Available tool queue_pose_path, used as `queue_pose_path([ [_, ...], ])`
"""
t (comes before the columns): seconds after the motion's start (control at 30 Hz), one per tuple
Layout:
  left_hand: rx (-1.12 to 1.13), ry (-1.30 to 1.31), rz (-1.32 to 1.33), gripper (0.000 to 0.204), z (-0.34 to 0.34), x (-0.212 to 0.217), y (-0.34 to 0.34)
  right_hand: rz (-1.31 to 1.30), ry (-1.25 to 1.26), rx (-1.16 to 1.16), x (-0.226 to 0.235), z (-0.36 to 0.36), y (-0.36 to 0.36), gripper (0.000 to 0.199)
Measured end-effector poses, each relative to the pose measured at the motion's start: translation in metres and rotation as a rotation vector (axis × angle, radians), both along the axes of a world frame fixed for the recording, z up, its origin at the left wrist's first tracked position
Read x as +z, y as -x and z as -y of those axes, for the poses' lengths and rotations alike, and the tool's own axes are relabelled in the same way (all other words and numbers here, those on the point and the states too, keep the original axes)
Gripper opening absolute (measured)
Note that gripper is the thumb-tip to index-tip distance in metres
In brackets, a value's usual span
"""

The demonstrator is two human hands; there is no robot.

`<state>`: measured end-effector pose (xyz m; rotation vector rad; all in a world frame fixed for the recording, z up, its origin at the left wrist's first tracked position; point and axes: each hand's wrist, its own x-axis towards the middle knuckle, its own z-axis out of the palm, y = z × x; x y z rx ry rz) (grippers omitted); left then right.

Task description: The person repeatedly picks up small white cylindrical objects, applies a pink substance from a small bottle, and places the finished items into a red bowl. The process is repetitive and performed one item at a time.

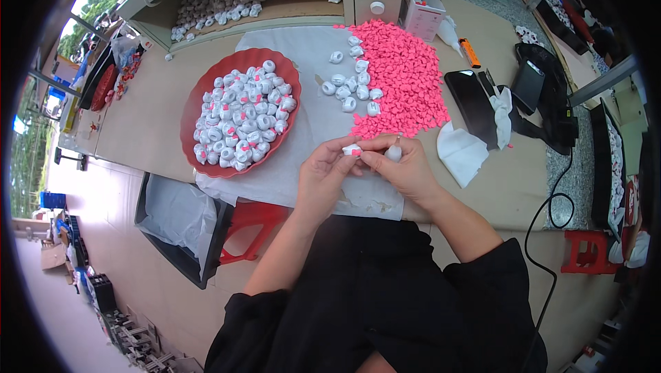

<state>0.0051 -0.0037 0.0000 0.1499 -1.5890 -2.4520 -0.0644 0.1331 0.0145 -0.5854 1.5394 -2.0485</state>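
Observation:
Between the fingertips of my left hand (322,173) is a small white molded piece (352,148) with a pink part on its front. My right hand (411,170) closes around a small white squeeze bottle (394,152) with a narrow tip pointing away from me. Its thumb and forefinger also touch the white piece. Just beyond my hands lies a wide spread of small pink parts (399,73). Several loose white pieces (349,104) lie along its left edge. To the left, a red scalloped bowl (189,140) is heaped with white pieces, many showing pink parts.
White sheeting (313,49) covers part of the table. At right are a crumpled tissue (460,156), a black phone (469,101), an orange cutter (470,54) and a cable (530,235). A lined black bin (175,216) and red stool (255,225) stand below the table's near edge.

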Motion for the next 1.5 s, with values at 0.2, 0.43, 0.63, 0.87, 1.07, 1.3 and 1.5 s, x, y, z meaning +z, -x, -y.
queue_pose_path([
  [0.2,-0.061,0.028,-0.006,0.026,0.005,-0.005,-0.002,-0.001,-0.059,0.006,0.002,-0.002,-0.001,0.015],
  [0.43,-0.071,0.039,-0.011,0.029,0.005,-0.006,-0.002,-0.084,-0.054,-0.037,-0.003,-0.001,-0.002,0.013],
  [0.63,-0.086,0.085,-0.012,0.032,0.007,-0.008,-0.003,-0.022,-0.069,-0.01,-0.001,-0.001,-0.001,0.011],
  [0.87,-0.122,0.074,0.047,0.041,0.006,-0.004,-0.002,0.095,-0.045,-0.037,0.003,-0.002,-0.003,0.009],
  [1.07,-0.134,0.097,0.103,0.04,0.008,-0.002,-0.003,-0.162,-0.125,-0.083,0.0,-0.001,-0.005,0.009],
  [1.3,-0.122,0.099,0.098,0.039,0.005,-0.002,-0.002,-0.356,-0.141,-0.098,-0.005,0.0,-0.004,0.015],
  [1.5,-0.126,0.082,0.094,0.039,0.007,-0.002,-0.002,-0.477,-0.145,-0.115,-0.009,0.001,-0.005,0.014],
])
